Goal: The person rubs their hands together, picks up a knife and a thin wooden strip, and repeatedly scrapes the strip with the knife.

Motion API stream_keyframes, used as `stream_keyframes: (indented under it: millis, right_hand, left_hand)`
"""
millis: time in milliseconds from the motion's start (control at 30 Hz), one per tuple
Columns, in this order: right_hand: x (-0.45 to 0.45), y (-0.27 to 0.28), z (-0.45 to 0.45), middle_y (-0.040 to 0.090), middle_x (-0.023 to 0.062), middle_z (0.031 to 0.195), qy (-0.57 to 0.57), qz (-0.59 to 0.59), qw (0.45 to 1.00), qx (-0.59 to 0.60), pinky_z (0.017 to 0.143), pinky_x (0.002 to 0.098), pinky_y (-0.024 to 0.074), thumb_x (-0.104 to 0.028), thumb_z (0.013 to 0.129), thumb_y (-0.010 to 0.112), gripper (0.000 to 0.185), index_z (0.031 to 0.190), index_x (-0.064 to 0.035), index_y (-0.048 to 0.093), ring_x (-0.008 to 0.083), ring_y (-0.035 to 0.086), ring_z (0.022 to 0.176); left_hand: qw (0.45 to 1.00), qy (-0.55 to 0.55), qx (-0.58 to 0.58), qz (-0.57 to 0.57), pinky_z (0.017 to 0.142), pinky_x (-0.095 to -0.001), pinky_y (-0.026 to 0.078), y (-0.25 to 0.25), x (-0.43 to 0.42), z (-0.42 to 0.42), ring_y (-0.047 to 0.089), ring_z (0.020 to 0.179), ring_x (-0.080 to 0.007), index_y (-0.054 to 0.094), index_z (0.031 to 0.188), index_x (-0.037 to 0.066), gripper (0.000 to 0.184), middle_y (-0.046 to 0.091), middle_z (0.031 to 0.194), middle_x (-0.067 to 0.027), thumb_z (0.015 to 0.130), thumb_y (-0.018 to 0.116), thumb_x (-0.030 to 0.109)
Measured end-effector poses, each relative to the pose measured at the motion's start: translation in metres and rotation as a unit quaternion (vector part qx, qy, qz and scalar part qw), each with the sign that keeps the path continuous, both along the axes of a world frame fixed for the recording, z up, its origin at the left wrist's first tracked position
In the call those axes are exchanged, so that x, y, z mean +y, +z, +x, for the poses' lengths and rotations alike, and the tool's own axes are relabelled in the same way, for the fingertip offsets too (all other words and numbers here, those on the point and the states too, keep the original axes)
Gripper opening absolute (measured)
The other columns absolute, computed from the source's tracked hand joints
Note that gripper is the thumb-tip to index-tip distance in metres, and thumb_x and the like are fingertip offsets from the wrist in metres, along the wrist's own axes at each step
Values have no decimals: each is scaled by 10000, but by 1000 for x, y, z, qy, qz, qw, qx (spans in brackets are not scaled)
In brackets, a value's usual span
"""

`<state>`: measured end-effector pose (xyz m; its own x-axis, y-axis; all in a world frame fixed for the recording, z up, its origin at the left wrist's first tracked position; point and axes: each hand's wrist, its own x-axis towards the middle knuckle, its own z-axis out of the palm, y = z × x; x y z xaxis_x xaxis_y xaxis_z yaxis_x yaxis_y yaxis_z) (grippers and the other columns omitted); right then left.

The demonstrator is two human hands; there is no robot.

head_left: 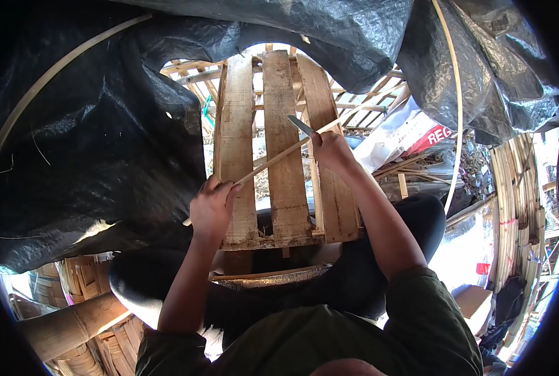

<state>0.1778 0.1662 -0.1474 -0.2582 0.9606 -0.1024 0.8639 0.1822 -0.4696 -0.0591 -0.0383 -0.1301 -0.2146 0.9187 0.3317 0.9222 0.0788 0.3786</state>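
A long thin bamboo strip (pixel 273 161) slants across the slatted wooden bench (pixel 237 125), from lower left to upper right. My left hand (pixel 210 208) is closed around its lower end, and a short stub sticks out below the fist. My right hand (pixel 333 152) grips a knife (pixel 300 125) whose blade points up and to the left. The strip passes at the right hand, close to the blade; whether blade and strip touch I cannot tell. The knife's handle is hidden in the fist.
Black plastic sheeting (pixel 97 138) hangs at the left and over the top. A white and red sack (pixel 405 135) lies beyond the bench. Bundled bamboo strips (pixel 511 213) stand at the right, and a thick bamboo pole (pixel 72 326) lies at lower left.
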Motion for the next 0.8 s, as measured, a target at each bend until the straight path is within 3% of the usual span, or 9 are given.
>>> stream_keyframes:
  millis: [133,167,233,300,400,467,567,700,800]
  right_hand:
    - [36,-8,23,696,278,876,28,59,989,-133,736,506,568,-318,1031,382,477,914,27,689,421,701,833]
    - [55,-28,38,698,268,912,4,75,992,-100,735,507,570,-326,1028,382,470,929,21,684,419,700,856]
    - [40,-25,24,689,256,819,-38,137,989,-50,669,520,562,-370,1043,382,518,872,24,672,432,686,739]
    - [12,-14,4,682,294,867,-39,39,998,-2,735,536,553,-365,1024,439,480,880,18,691,475,672,786]
    - [-9,-7,-8,674,302,864,-8,94,995,-17,756,541,545,-370,1020,457,467,892,6,701,490,660,813]
    - [-3,1,-4,667,303,846,15,13,1000,18,776,543,539,-377,1011,467,470,871,1,708,493,652,822]
    - [24,-21,11,674,303,845,-10,74,997,-16,784,544,540,-409,1009,454,524,866,27,706,488,663,816]
    - [24,-12,15,665,338,880,-61,35,998,-5,876,543,515,-428,1008,447,549,870,36,706,482,658,927]
    - [26,-16,13,663,340,911,-48,30,998,9,875,541,508,-413,1012,437,545,895,48,702,487,651,943]
  left_hand:
    - [1000,9,14,-9,575,-428,491,8,-2,4,632,703,-302,728,874,105,160,577,793,-74,883,706,263]
    - [1000,10,11,-6,581,-434,493,6,-2,5,635,705,-307,728,871,103,158,581,792,-78,887,703,258]
    - [1000,11,5,1,587,-440,494,3,-2,3,639,706,-313,727,868,101,156,585,792,-81,890,699,253]
    - [1000,4,-12,0,599,-448,496,-2,0,-2,642,704,-323,723,857,95,167,593,792,-85,892,696,257]
    - [999,4,-11,-39,611,-450,502,6,2,-3,645,706,-329,726,861,95,174,606,799,-91,884,705,266]
    - [999,0,-25,-23,615,-446,505,6,2,-1,647,708,-331,732,868,101,171,611,797,-91,877,714,271]
    - [999,-1,-35,-11,629,-436,517,2,-2,-1,658,721,-328,745,893,108,174,631,808,-91,864,728,280]
    - [999,5,-37,-23,668,-422,542,5,-3,2,682,769,-322,757,935,101,212,678,865,-100,842,751,292]
    - [999,2,-34,-15,703,-431,551,4,-1,-1,688,797,-336,754,988,96,246,693,890,-129,844,746,296]
